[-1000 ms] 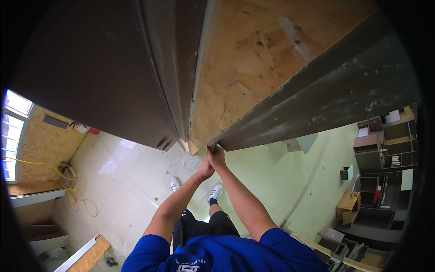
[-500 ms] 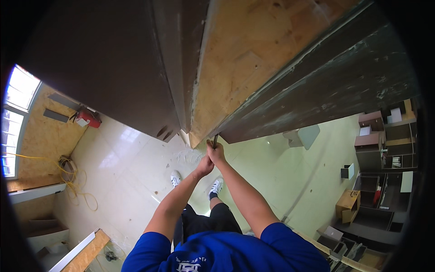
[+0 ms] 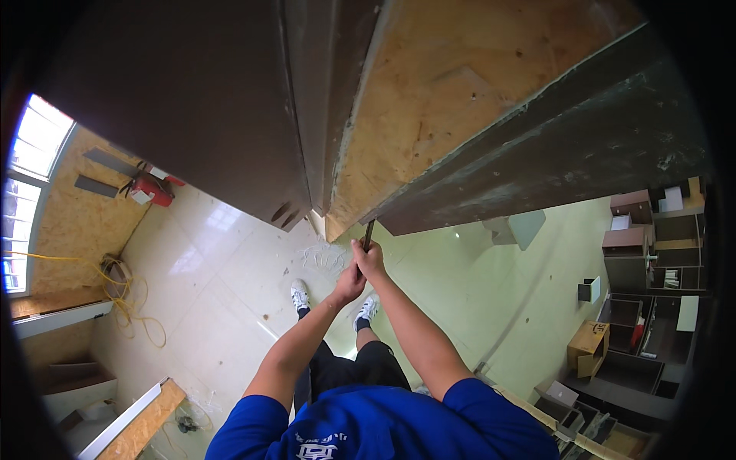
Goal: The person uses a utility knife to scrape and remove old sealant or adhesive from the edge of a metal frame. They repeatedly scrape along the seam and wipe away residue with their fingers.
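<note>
Gripping a dark tool (image 3: 368, 234), the right hand (image 3: 371, 259) presses its tip at the board's (image 3: 452, 107) lower edge; left hand (image 3: 350, 284) clasps beside it, grip contents unclear.

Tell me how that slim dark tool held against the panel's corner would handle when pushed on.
The dark tool looks thin and straight, so probably stiff, perhaps metal. Both the right hand and left hand wrap its lower end, which suggests it needs force. Its narrow tip at the chipboard panel edge might slip sideways.
</note>
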Demonstrator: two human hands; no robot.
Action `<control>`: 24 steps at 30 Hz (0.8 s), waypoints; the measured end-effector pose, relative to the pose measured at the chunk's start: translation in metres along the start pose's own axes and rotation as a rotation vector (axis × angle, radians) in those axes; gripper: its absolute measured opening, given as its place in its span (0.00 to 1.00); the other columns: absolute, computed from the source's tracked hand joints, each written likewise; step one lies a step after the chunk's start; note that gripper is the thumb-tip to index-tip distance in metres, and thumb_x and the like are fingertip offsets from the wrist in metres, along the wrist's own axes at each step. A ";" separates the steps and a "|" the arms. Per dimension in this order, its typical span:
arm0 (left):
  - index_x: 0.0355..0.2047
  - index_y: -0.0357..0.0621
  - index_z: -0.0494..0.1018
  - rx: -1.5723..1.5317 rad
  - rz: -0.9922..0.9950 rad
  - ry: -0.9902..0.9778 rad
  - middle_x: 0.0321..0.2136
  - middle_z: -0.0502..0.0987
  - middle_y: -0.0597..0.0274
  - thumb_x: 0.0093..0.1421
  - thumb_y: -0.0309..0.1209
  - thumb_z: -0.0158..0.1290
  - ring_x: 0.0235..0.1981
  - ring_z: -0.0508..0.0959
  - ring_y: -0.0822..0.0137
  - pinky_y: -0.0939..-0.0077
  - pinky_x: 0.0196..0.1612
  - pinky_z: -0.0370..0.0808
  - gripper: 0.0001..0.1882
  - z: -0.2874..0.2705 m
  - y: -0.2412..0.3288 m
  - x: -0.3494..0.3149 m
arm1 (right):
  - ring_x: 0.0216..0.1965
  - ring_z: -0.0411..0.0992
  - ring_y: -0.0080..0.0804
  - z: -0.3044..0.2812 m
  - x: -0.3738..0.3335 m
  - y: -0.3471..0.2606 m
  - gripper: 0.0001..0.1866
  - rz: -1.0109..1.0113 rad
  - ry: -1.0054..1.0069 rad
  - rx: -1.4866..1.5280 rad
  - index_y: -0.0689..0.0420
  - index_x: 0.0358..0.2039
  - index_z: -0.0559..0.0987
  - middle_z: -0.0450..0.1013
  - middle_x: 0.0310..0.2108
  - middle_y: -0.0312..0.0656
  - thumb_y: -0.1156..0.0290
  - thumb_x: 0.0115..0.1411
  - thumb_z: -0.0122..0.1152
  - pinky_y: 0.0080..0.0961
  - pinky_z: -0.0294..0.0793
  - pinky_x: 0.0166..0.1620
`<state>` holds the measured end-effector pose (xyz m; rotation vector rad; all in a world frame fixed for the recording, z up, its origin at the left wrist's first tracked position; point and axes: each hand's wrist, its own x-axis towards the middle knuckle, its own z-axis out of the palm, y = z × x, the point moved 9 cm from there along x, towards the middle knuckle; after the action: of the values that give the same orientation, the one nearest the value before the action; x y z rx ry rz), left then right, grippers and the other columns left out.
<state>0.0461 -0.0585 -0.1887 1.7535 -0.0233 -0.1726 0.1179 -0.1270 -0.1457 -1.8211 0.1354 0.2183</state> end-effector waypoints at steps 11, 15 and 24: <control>0.46 0.39 0.63 -0.048 -0.102 -0.005 0.29 0.76 0.44 0.59 0.32 0.53 0.30 0.77 0.46 0.61 0.35 0.73 0.18 0.003 0.004 -0.034 | 0.34 0.72 0.22 -0.002 -0.020 -0.024 0.11 -0.108 -0.182 0.333 0.56 0.35 0.73 0.74 0.32 0.35 0.61 0.62 0.57 0.21 0.70 0.38; 0.42 0.39 0.63 -0.087 -0.258 -0.002 0.29 0.76 0.48 0.60 0.32 0.54 0.32 0.79 0.52 0.64 0.36 0.74 0.15 -0.030 -0.019 -0.109 | 0.49 0.72 0.34 -0.015 -0.025 -0.065 0.16 0.128 0.021 0.772 0.56 0.46 0.71 0.72 0.43 0.39 0.66 0.60 0.61 0.33 0.69 0.50; 0.44 0.39 0.62 0.067 -0.268 -0.047 0.32 0.78 0.55 0.62 0.27 0.51 0.31 0.79 0.66 0.71 0.35 0.75 0.13 -0.156 0.016 -0.223 | 0.42 0.71 0.30 0.018 -0.001 -0.055 0.10 0.288 0.410 1.252 0.47 0.44 0.72 0.72 0.40 0.30 0.73 0.62 0.54 0.33 0.66 0.44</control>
<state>-0.1525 0.1155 -0.1225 1.8143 0.1744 -0.4131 0.1273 -0.0956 -0.0975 -0.5658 0.6621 -0.0600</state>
